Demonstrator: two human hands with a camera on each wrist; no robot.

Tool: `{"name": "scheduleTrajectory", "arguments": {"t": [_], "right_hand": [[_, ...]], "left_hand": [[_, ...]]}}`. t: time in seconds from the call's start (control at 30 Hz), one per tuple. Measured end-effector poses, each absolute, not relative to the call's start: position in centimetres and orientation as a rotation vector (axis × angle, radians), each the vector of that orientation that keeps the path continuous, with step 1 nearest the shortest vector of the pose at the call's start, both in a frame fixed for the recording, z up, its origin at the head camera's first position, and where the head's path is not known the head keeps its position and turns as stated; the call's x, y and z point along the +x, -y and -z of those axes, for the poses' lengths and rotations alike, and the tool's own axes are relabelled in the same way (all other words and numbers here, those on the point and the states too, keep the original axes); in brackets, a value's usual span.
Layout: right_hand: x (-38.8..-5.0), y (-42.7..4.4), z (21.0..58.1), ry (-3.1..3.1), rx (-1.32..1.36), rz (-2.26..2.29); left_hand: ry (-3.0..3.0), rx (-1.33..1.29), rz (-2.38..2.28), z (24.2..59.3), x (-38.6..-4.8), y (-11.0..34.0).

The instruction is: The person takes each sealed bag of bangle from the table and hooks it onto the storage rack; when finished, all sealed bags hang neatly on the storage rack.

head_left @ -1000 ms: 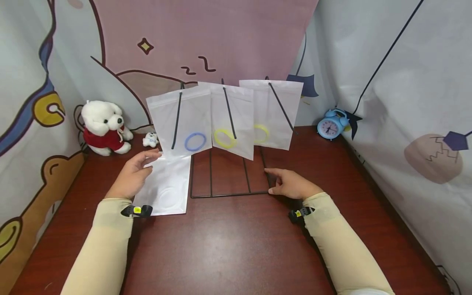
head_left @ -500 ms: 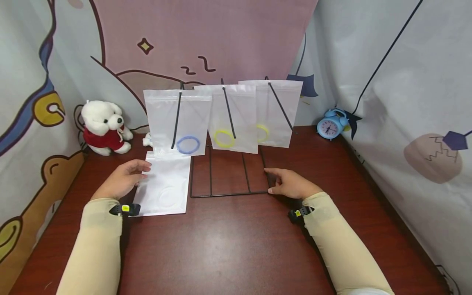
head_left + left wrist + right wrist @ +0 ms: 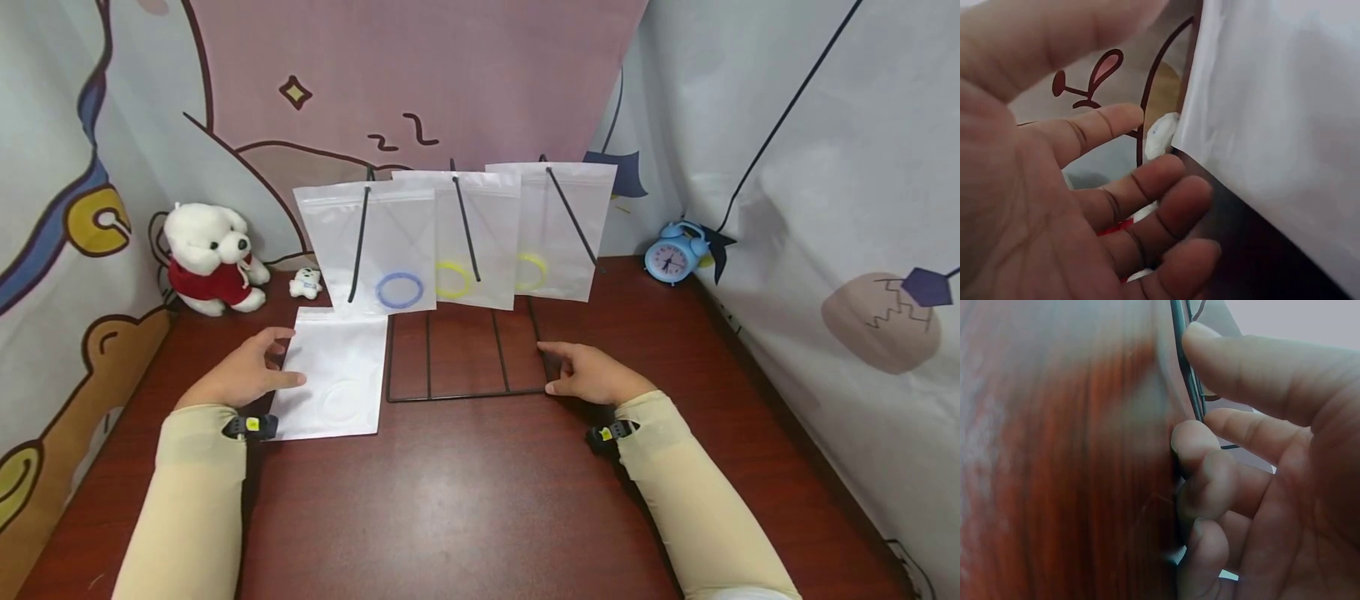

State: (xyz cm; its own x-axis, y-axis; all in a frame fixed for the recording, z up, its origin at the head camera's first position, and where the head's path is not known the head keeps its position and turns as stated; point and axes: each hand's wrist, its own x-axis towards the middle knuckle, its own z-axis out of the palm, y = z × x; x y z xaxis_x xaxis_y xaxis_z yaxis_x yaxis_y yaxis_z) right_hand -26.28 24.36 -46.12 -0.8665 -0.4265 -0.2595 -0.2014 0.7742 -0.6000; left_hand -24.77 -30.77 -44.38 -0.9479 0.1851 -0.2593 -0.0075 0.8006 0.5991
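My left hand (image 3: pixel 234 371) hovers at the left edge of a flat white zip bag (image 3: pixel 322 350) on the table, thumb and fingers apart, holding nothing. A faint ring outline shows in that bag. In the left wrist view the fingers (image 3: pixel 1166 206) are loosely extended near the white bag (image 3: pixel 1285 112). My right hand (image 3: pixel 600 377) holds the front right corner of a black wire rack (image 3: pixel 465 397), thumb and index finger on its wire (image 3: pixel 1186 359). Three white zip bags hang from its hooks: a left one (image 3: pixel 322 242) with a blue ring (image 3: pixel 400 307), the others with yellow rings (image 3: pixel 544 271).
A white plush dog (image 3: pixel 206 250) in red and a small white figurine (image 3: pixel 305 284) stand at the back left. A blue alarm clock (image 3: pixel 672 252) is at the back right. Printed cloth walls surround the brown table (image 3: pixel 465 500).
My left hand has moved left and down from beside the left hanging bag to the flat bag, and its thumb has spread. The hanging bags have swung. My right hand stays put.
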Motion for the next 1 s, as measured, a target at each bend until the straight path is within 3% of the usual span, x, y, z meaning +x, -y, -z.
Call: {"name": "scheduleTrajectory", "arguments": {"t": [0.6,1.0], "right_hand": [[-26.3,-24.4,46.0,-2.578,-0.485,0.824],[-26.1,-24.3,45.8,-2.578,-0.473,0.824]], "left_hand": [[-2.694,-0.079,-0.723,45.6,-25.2,28.6],[-2.725,0.066,-0.753,45.8,-24.9,29.1]]}}
